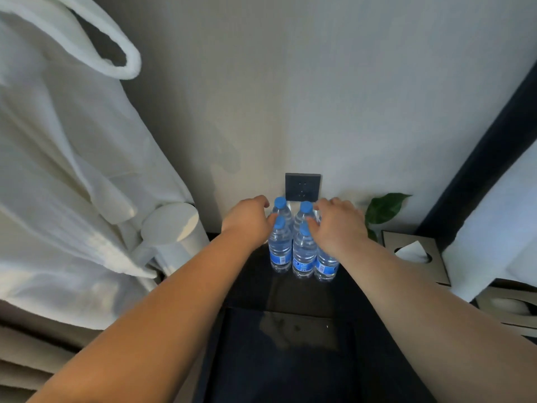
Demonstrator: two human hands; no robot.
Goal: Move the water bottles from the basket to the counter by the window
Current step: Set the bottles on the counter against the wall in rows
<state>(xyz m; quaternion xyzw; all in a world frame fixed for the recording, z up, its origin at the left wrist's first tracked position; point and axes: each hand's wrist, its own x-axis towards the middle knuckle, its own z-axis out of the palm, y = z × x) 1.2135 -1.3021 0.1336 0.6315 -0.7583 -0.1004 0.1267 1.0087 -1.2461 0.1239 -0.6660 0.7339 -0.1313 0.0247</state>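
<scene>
Expect moderate, uneven daylight. The source lies to your right: the curtain (494, 228) there is the brightest area, and the wall (319, 82) fades from pale on the right to dull grey at upper left. The right hand (337, 225) reads pale, while the left hand (250, 222) reads warmer and darker. The bathrobe (58, 170) is near washed-out, with little fabric detail. The dark worktop (290, 301) holds almost no detail, only a dull sheen. The water bottles (302, 251) at centre are acceptably sharp. Note wide-angle distortion: the dark window frame (479, 158) bows, and the edges stretch and soften.
</scene>
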